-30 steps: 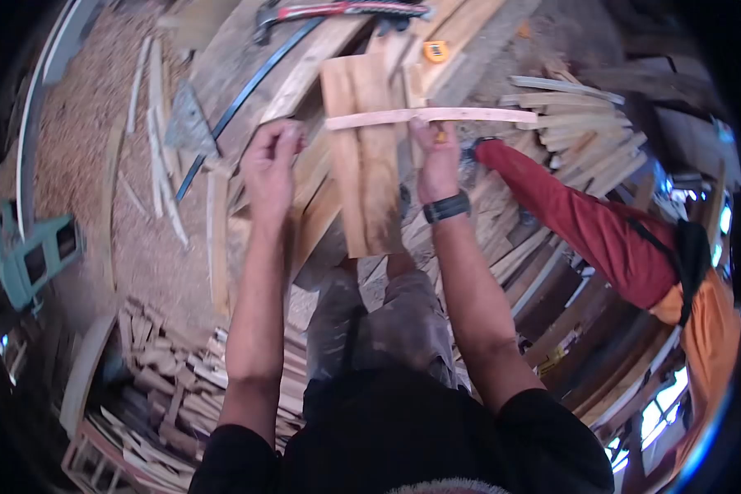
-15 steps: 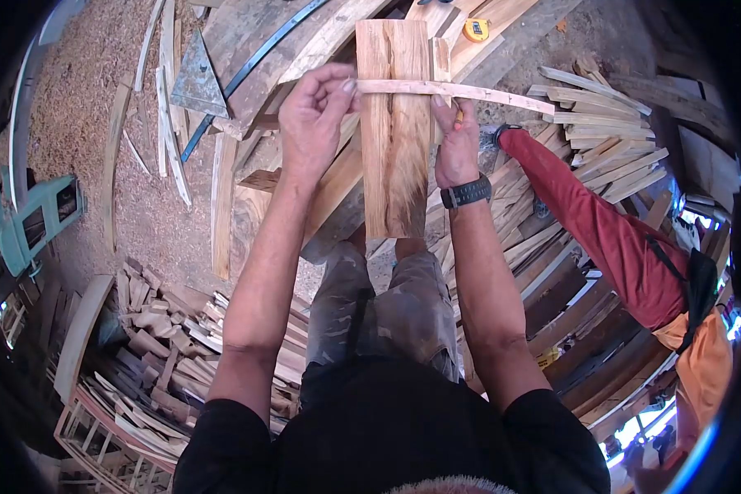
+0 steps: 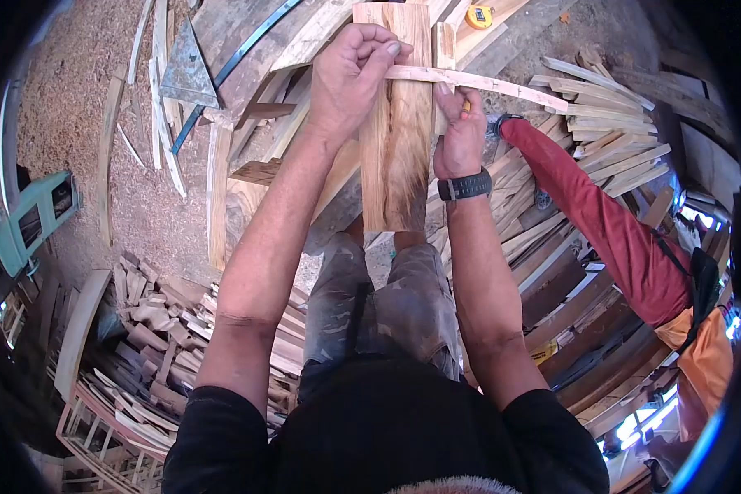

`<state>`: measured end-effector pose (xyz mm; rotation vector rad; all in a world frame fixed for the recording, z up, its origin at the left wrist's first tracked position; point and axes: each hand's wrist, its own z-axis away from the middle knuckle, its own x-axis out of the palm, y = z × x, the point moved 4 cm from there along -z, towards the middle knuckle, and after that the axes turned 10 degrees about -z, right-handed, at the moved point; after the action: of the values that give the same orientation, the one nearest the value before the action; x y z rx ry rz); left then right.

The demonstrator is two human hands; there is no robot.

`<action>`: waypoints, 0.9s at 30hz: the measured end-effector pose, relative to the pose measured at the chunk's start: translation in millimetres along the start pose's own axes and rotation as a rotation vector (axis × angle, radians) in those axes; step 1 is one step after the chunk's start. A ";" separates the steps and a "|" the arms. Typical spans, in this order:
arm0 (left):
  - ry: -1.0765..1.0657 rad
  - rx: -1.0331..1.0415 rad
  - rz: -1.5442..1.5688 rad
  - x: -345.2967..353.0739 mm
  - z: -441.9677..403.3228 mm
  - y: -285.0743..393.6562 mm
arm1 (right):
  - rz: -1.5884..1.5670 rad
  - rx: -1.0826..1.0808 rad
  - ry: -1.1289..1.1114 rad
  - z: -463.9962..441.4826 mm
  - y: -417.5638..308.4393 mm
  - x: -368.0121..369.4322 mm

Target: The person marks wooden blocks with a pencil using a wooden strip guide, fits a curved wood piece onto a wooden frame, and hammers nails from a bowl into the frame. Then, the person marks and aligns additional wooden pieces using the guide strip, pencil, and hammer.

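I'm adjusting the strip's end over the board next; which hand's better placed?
Your left hand, probably: its grip is beside that end of the strip, over the board. Your right hand sits farther along, with something orange in its grip.

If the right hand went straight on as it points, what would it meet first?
The thin pale strip, which crosses just ahead of the right hand; they may already touch. Beyond, roughly in line, is the yellow tape measure, though depth is unclear.
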<state>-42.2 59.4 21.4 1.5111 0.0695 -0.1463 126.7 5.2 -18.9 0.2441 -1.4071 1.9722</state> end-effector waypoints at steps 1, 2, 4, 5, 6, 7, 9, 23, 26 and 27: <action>0.006 0.010 0.015 0.0 -1.1 0.4 | -0.009 -0.002 -0.012 0.4 -1.5 -0.2; 0.006 0.006 0.017 0.1 -2.4 0.2 | -0.017 -0.003 -0.024 0.9 -3.0 -0.6; 0.010 0.036 0.014 -0.6 -3.9 0.5 | -0.049 0.027 -0.041 -1.6 -4.8 -8.5; 0.009 0.031 0.016 -0.8 -4.5 -0.4 | -0.086 0.053 -0.060 -3.4 -4.2 -11.7; 0.007 0.048 0.007 -1.2 -4.9 -2.1 | -0.083 0.057 -0.054 -4.7 -2.3 -14.4; 0.005 0.066 -0.002 -1.3 -5.6 -3.4 | -0.079 0.029 -0.038 -6.5 -1.1 -17.0; 0.017 0.059 -0.003 0.0 -4.6 -0.9 | -0.072 -0.024 -0.007 -9.0 0.9 -21.9; -0.028 -0.061 0.152 15.6 -7.9 0.7 | -0.085 -0.025 -0.010 -16.4 -0.5 -33.4; -0.007 -0.054 0.233 6.8 -10.0 -10.1 | -0.049 -0.040 -0.031 -16.5 0.7 -30.4; -0.008 -0.053 0.225 5.2 -9.9 -10.4 | -0.028 -0.043 -0.038 -16.1 1.3 -28.9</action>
<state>-38.1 68.5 9.9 1.4542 -0.1018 0.0296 151.1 7.1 -41.2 0.2819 -1.4613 1.9215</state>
